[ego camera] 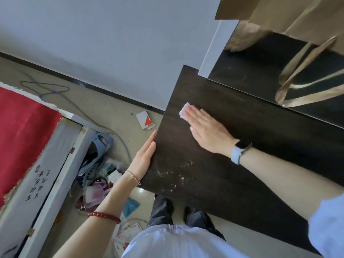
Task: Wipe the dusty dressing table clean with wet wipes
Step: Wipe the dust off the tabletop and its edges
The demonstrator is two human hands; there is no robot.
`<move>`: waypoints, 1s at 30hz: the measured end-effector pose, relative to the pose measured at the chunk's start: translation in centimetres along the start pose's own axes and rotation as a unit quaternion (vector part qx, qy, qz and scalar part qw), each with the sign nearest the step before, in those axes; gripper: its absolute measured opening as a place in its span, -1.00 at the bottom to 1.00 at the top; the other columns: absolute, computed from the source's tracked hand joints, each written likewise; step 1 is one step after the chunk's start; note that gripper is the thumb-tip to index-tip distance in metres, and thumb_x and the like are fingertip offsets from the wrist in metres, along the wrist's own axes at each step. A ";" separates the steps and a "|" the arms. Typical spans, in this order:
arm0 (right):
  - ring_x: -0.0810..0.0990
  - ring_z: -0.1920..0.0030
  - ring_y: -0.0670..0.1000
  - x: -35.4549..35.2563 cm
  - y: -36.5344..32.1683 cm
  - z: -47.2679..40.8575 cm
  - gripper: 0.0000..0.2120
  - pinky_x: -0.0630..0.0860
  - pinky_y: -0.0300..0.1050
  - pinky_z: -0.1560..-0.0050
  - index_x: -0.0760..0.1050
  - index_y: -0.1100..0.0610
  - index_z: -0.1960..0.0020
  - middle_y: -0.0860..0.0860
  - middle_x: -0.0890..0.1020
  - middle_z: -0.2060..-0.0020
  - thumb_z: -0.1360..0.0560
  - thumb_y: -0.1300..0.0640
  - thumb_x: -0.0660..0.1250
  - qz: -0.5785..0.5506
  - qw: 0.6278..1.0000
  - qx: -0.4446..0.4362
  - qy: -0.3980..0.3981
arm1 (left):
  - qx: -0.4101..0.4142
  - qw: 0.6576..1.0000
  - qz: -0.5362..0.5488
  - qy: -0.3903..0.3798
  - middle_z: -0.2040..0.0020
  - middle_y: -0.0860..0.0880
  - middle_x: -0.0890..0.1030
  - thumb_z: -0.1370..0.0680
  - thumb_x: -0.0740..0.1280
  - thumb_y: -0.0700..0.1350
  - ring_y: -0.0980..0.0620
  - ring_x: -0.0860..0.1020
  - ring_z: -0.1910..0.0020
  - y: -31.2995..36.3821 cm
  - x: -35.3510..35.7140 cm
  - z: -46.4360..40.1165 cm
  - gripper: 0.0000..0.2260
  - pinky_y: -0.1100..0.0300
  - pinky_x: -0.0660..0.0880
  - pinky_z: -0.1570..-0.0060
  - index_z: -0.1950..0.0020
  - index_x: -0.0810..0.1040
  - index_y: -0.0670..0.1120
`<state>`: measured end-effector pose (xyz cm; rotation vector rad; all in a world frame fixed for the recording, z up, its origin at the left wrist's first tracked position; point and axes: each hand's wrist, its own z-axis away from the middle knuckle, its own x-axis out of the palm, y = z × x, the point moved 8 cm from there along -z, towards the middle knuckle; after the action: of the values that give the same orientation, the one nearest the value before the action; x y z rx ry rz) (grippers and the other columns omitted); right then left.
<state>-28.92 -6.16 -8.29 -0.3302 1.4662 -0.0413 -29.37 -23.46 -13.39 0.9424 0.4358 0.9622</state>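
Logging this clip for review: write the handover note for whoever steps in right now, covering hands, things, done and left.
Right hand: flat, pressing the wet wipe on the dressing table, far left part.
Left hand: straight fingers against the table's left edge.
Done: cannot tell which areas are wiped.
Left: white specks near the front left corner; the dusty strip under the paper bag by the mirror.

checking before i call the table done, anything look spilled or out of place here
Yes. A scatter of white specks still sits on the dark table top near its front left corner, away from the wet wipe under the right hand. Papers and wrappers lie strewn on the floor beside the table.
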 end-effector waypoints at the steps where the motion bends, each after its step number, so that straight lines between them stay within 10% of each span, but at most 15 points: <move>1: 0.24 -0.42 0.20 -1.0 2.1 -1.2 -0.54 0.23 0.13 -0.38 0.23 0.28 -0.41 0.24 0.28 -0.41 -0.53 0.20 -0.03 -0.004 0.999 0.049 0.015 | 0.019 0.999 -0.038 -0.006 -0.44 0.10 0.27 -0.61 0.07 0.01 0.12 0.26 -0.41 0.0 0.0 0.2 -0.67 0.02 0.16 -0.44 -0.37 0.22 0.24; 6: 0.11 -0.47 0.15 -1.8 4.8 -3.5 -0.56 0.07 0.04 -0.41 0.20 0.23 -0.40 0.18 0.22 -0.44 -0.53 0.24 -0.02 -0.064 0.972 0.215 0.073 | 0.031 0.996 -0.079 -0.038 -0.46 0.17 0.15 -0.63 0.00 0.01 0.19 0.16 -0.44 -0.4 0.3 0.2 -0.60 0.05 0.08 -0.47 -0.47 0.05 0.13; 10: 0.15 -0.46 0.13 2.0 -6.4 2.9 -0.51 0.06 0.04 -0.45 0.24 0.25 -0.41 0.19 0.26 -0.43 -0.50 0.18 0.00 -0.082 0.995 0.044 0.030 | -0.046 0.995 0.029 -0.087 -0.45 0.12 0.27 -0.62 -0.08 0.08 0.15 0.28 -0.39 -0.7 0.2 0.2 -0.61 0.07 0.16 -0.44 -0.45 0.17 0.12; 14: 0.20 -0.45 0.05 3.0 -11.8 7.2 -0.52 0.10 -0.02 -0.45 0.24 0.22 -0.42 0.12 0.30 -0.42 -0.52 0.15 0.06 -0.067 0.992 -0.103 -0.038 | 0.039 0.978 -0.196 0.057 -0.36 -0.01 0.40 -0.60 0.01 0.10 0.04 0.32 -0.37 2.3 -2.9 1.7 -0.61 0.13 0.20 -0.36 -0.35 0.37 0.00; 20: 0.00 -0.50 0.08 2.1 -9.2 0.6 -0.52 0.04 0.06 -0.48 0.06 0.21 -0.48 0.14 0.10 -0.49 -0.57 0.14 -0.05 -0.046 0.997 0.065 -0.017 | 0.144 0.912 -0.347 0.165 -0.35 -0.06 0.39 -0.47 0.01 0.21 0.00 0.34 -0.33 3.6 -6.2 5.4 -0.45 0.01 0.29 -0.34 -0.36 0.35 -0.02; 27: 0.20 -0.45 0.06 4.8 -16.1 8.8 -0.52 0.07 0.00 -0.45 0.24 0.20 -0.42 0.11 0.32 -0.41 -0.50 0.15 0.07 -0.012 0.996 -0.088 -0.022 | 0.142 0.909 -0.353 0.169 -0.36 -0.11 0.38 -0.55 0.14 -0.04 -0.06 0.36 -0.33 2.8 -5.2 6.9 -0.59 0.05 0.30 -0.34 -0.38 0.32 -0.12; 30: 0.21 -0.44 0.05 4.0 -11.6 13.5 -0.51 0.09 -0.01 -0.43 0.20 0.18 -0.43 0.07 0.28 -0.42 -0.50 0.15 0.06 0.001 0.999 -0.027 -0.025 | 0.133 0.910 -0.379 0.098 -0.46 -0.08 0.23 -0.60 0.13 -0.10 -0.02 0.23 -0.43 1.8 -1.1 6.8 -0.57 0.21 0.14 -0.36 -0.46 0.16 -0.11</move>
<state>-13.29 -15.56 -8.38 -0.3701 1.4205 0.0077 -26.21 -27.22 -8.25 0.8123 1.0355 0.2798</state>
